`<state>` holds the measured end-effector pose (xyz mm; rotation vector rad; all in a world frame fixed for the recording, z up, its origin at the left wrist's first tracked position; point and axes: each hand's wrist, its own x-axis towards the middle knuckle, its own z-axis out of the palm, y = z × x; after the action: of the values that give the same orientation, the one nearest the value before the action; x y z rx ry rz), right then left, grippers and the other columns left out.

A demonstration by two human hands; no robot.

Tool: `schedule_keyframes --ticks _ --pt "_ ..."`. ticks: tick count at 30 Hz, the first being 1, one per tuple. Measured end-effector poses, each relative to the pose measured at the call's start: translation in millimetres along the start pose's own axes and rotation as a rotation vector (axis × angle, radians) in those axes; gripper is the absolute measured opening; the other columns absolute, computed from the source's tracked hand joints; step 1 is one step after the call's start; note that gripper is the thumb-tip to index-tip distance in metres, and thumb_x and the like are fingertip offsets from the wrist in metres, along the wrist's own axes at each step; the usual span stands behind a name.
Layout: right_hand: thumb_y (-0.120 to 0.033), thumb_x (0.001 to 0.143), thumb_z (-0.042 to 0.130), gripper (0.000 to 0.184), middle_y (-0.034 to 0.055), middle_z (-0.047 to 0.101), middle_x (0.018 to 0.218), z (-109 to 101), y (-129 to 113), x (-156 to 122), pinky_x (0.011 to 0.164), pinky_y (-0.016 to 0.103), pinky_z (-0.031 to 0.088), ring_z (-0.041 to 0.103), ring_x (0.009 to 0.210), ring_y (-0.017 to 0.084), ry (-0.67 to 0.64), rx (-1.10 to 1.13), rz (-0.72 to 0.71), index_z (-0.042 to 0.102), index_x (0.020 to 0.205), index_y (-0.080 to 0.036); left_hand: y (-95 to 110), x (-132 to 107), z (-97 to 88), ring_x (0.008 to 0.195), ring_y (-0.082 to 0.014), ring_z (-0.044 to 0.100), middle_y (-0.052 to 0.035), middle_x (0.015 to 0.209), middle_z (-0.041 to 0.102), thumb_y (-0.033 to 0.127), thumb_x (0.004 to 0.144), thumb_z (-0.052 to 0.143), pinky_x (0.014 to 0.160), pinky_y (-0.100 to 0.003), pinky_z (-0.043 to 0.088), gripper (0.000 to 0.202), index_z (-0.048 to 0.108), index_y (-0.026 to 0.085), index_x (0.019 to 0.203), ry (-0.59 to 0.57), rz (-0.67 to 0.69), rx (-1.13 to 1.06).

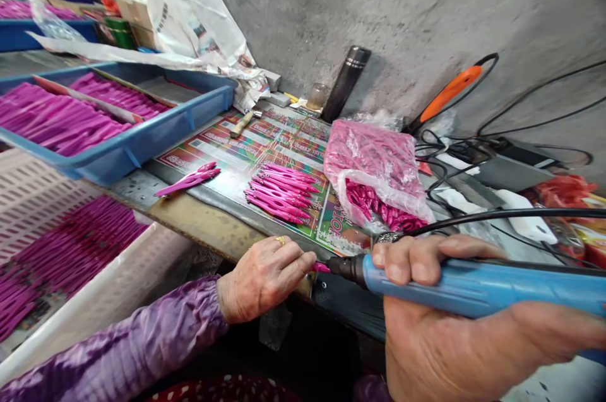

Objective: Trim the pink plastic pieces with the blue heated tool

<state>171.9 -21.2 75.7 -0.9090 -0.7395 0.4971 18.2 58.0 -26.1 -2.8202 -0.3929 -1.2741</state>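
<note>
**Watch for a skid at the driver nose**

Left hand (pixel 265 279) pinches a pink piece (pixel 320 267); right hand (pixel 440 342) wraps the blue driver (pixel 454 285). If I tilt the driver or pinch loosely, the black nose (pixel 348 268) could skid into my left hand. Black cable (pixel 521 212) passes just beyond my right; a snag could pull me off line. Piece sits between my hands, poking out of the left, nose end-on to it. Farther out: pink stack (pixel 283 194), then open bag (pixel 372 149) to its right.

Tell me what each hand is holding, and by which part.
The right hand grips a blue power tool around its body. The left hand pinches a pink piece; one end pokes out, the exact hold is hidden.
</note>
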Motion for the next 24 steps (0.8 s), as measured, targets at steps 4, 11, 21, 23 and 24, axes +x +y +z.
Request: schedule_keyframes --ticks 4,11,21,23,24 --pt "-0.080 0.073 0.070 0.059 -0.0069 0.046 0.059 -2.1 -1.5 -1.3 0.061 0.031 0.047 0.044 0.053 0.012 0.040 -0.013 -0.006 0.058 0.076 -0.022 -0.4 -0.9 -0.6 0.069 -0.0150 0.058 -0.0018 0.081 0.063 0.012 0.104 0.046 0.060 -0.029 0.046 0.016 0.056 0.011 0.116 -0.007 0.011 0.008" --pt "-0.077 0.081 0.063 0.055 -0.0064 0.045 0.059 -7.1 -1.8 -0.7 0.061 0.032 0.046 0.043 0.054 0.013 0.023 -0.019 -0.004 0.057 0.076 -0.023 -1.6 -3.9 1.6 0.071 -0.0144 0.059 -0.0027 0.083 0.066 0.011 0.104 0.044 0.063 -0.028 0.048 0.019 0.056 0.012 0.118 -0.017 0.007 0.012" --pt "-0.070 0.090 0.056 0.050 -0.0058 0.046 0.059 -7.1 -3.1 -0.9 0.060 0.031 0.045 0.043 0.053 0.013 0.046 -0.002 0.000 0.057 0.075 -0.022 -0.2 -0.8 -0.5 0.072 -0.0162 0.057 -0.0036 0.084 0.063 0.010 0.104 0.040 0.063 -0.029 0.047 0.019 0.056 0.013 0.113 -0.076 0.007 0.036" --pt "-0.067 0.090 0.059 0.047 -0.0058 0.046 0.059 -6.2 -5.2 -1.5 0.062 0.032 0.046 0.043 0.054 0.013 0.042 -0.004 -0.007 0.058 0.076 -0.022 -0.2 0.2 -0.2 0.071 -0.0161 0.056 -0.0038 0.085 0.063 0.011 0.103 0.039 0.063 -0.029 0.047 0.020 0.057 0.015 0.109 -0.110 -0.006 0.047" --pt "-0.066 0.090 0.060 0.046 -0.0058 0.046 0.059 -5.1 -7.0 -1.9 0.063 0.032 0.046 0.043 0.054 0.013 0.039 -0.009 -0.017 0.058 0.076 -0.022 -0.2 0.8 0.1 0.070 -0.0160 0.056 -0.0037 0.085 0.063 0.011 0.103 0.039 0.062 -0.029 0.046 0.020 0.058 0.016 0.106 -0.110 -0.012 0.047"
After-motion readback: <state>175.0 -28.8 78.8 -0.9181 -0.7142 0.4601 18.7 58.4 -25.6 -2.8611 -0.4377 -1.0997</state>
